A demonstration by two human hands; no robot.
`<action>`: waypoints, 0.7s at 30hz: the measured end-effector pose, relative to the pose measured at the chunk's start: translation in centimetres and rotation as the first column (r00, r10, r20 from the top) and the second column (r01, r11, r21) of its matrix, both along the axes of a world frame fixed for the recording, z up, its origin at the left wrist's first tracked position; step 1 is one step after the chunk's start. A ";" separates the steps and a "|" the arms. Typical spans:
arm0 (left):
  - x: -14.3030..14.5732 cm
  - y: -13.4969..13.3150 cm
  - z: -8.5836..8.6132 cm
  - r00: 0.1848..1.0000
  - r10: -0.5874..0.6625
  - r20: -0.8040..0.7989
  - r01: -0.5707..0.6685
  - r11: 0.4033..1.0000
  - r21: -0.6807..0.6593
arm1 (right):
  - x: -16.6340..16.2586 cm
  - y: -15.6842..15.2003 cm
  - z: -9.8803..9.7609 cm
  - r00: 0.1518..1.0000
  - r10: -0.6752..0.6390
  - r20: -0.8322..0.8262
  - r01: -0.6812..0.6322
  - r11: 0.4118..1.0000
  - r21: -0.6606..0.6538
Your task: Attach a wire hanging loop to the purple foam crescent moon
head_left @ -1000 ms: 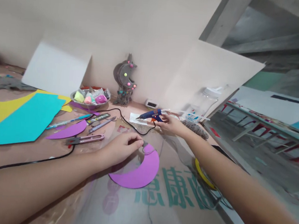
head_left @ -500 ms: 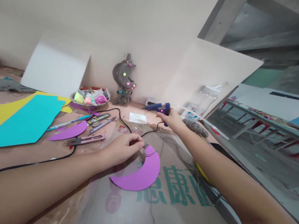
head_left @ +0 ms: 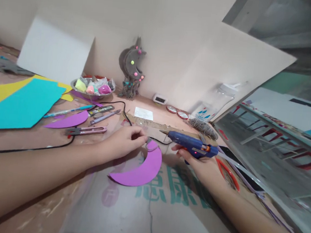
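My left hand [head_left: 129, 141] pinches the upper tip of a purple crescent moon cut-out [head_left: 144, 167], where grey yarn [head_left: 152, 148] is wound around the tip. From there a strand of yarn trails down over the printed board. In my right hand [head_left: 195, 161] is a blue hot glue gun [head_left: 191, 142], its nozzle pointing left toward the wrapped tip but apart from it. A clear glue stick [head_left: 237, 168] sticks out of the gun's back, and a small red light glows on its side.
Snips [head_left: 87, 131], a craft knife [head_left: 100, 111] and a purple offcut [head_left: 69, 120] lie left, beside turquoise sheet [head_left: 24, 106]. A bowl [head_left: 92, 94] of clay packets and a decorated grey moon [head_left: 132, 66] stand behind. Right are a yarn bundle [head_left: 203, 128], a bottle [head_left: 218, 101] and orange-handled pliers [head_left: 227, 174].
My right hand has brought the glue gun from the back of the table nearer, to the right of the crescent. My left hand keeps its pinch. The view has shifted slightly.
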State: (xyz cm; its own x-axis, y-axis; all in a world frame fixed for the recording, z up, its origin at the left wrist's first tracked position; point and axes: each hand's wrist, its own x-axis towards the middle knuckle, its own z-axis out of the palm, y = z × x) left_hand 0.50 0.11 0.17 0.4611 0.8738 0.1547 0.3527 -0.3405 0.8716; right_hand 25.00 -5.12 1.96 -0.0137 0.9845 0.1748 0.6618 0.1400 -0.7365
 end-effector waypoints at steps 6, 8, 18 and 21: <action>0.0 0.3 -0.4 0.999 -0.002 -0.037 0.002 1.000 0.008 | -0.4 -0.6 -0.8 0.989 -0.018 0.150 0.030 0.997 -0.078; -0.1 0.3 -0.4 0.999 0.003 -0.053 -0.002 1.000 0.013 | -0.6 -0.7 -0.6 0.992 0.045 0.119 -0.041 0.999 -0.036; 0.0 0.0 -0.1 0.999 0.017 -0.037 -0.017 1.000 0.018 | -0.9 -0.6 -0.3 0.986 0.145 0.080 -0.140 0.987 -0.075; 0.0 0.1 -0.3 0.999 0.024 -0.036 -0.023 1.000 0.016 | -1.1 -0.6 -0.1 0.988 0.124 0.088 -0.119 0.991 -0.064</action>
